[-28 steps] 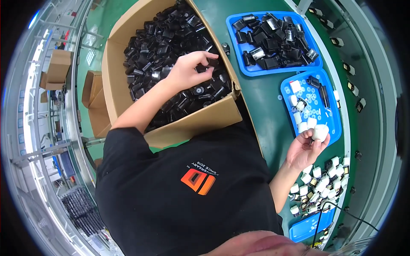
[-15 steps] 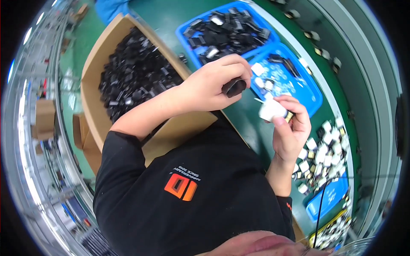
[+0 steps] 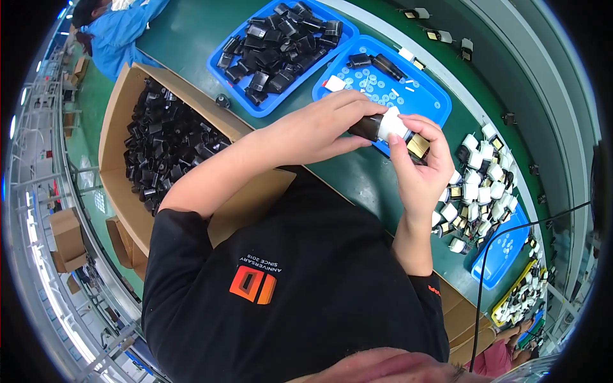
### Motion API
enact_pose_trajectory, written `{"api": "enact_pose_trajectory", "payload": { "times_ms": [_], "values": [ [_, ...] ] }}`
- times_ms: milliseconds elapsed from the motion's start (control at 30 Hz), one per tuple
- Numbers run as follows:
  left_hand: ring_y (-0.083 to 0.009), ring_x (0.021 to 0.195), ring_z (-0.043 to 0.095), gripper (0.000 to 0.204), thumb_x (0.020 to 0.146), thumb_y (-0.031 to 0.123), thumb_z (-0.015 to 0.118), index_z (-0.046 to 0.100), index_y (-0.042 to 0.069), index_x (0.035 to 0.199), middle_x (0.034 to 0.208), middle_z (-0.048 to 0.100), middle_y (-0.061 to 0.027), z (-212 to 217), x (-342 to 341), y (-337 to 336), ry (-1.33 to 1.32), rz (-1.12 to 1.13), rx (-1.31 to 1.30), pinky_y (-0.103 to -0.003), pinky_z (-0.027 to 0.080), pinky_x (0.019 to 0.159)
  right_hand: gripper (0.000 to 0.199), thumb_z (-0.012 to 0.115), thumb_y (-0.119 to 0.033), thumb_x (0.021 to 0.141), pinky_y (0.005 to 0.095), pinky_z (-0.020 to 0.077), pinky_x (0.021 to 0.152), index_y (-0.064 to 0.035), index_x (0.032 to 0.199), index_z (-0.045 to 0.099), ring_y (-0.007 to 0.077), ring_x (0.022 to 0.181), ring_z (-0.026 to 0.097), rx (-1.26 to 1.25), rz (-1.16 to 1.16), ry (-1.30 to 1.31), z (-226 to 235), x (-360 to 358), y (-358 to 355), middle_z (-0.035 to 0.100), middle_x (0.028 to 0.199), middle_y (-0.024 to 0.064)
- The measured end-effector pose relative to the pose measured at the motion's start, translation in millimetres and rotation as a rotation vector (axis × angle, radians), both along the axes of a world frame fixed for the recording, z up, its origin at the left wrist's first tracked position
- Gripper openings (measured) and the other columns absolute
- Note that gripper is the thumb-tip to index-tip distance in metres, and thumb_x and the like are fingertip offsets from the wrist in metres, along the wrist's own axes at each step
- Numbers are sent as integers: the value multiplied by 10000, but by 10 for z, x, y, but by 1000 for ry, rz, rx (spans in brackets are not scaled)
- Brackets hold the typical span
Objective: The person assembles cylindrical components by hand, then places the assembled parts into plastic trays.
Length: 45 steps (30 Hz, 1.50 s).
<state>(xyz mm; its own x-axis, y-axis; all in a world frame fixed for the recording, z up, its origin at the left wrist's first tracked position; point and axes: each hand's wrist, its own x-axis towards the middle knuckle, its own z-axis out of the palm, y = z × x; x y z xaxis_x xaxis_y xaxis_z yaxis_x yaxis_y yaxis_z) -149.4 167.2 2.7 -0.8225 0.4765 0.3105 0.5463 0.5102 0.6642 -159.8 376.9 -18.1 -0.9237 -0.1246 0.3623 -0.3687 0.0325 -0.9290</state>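
Note:
My left hand (image 3: 329,124) is closed around a black plastic sleeve (image 3: 366,127), its end pointing at the other part. Facing it, my right hand (image 3: 424,153) pinches a small motor-like part with a white cap (image 3: 391,124) and a gold-and-black body (image 3: 418,146). The white end meets the sleeve's mouth; whether it sits inside is hidden by my fingers. Both parts are held above the near edge of a blue tray (image 3: 440,108), which holds clear washers, small white pieces and a few black sleeves.
On my left a cardboard box (image 3: 115,137) is full of black sleeves. Another blue tray (image 3: 217,75) of black sleeves stands beyond. At right lie piled white-capped parts (image 3: 476,185), a further blue tray (image 3: 488,271) and a dark cable (image 3: 483,281). A person in blue (image 3: 118,32) is at far left.
My hands have come together, bringing the black sleeve against the white-capped part. Before, they were apart, with the sleeve's open end toward me. The whole view has shifted.

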Motion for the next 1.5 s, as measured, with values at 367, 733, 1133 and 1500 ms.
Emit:
{"api": "enact_pose_trajectory", "payload": {
  "times_ms": [367, 733, 1133, 1500],
  "values": [
    [-283, 1061, 616, 510, 816, 159, 784, 568, 65, 1268, 1149, 621, -119, -60, 15, -28, -47, 51, 34, -361, 522, 887, 234, 739, 40, 805, 254, 486, 838, 0, 1009, 631, 124, 953, 610, -85, 230, -269, -95, -100, 95, 659, 1046, 83],
    [-238, 1106, 621, 560, 811, 95, 787, 540, 69, 1313, 1368, 568, -141, 198, 74, 220, -280, -51, 447, -306, 532, 848, 246, 618, -58, 842, 352, 533, 805, -63, 1065, 515, 246, 972, 603, -986, 644, -577, -541, -148, 8, 551, 1128, 140],
    [-256, 929, 667, 422, 822, 200, 762, 633, 21, 1182, 1042, 680, -106, 73, -19, 546, 263, -38, 289, -352, 559, 764, 335, 770, -394, 815, 276, 469, 637, -165, 967, 578, 144, 765, 576, -1511, 895, -725, -774, -118, -281, 574, 946, 27],
    [-256, 921, 677, 510, 780, 195, 801, 635, 19, 1229, 1112, 688, -108, 58, -5, 537, 305, -32, 286, -331, 559, 798, 347, 807, -384, 796, 298, 511, 774, -165, 965, 598, 147, 895, 574, -1907, 405, -1000, -674, -50, -282, 569, 982, 19]
  ]
}}
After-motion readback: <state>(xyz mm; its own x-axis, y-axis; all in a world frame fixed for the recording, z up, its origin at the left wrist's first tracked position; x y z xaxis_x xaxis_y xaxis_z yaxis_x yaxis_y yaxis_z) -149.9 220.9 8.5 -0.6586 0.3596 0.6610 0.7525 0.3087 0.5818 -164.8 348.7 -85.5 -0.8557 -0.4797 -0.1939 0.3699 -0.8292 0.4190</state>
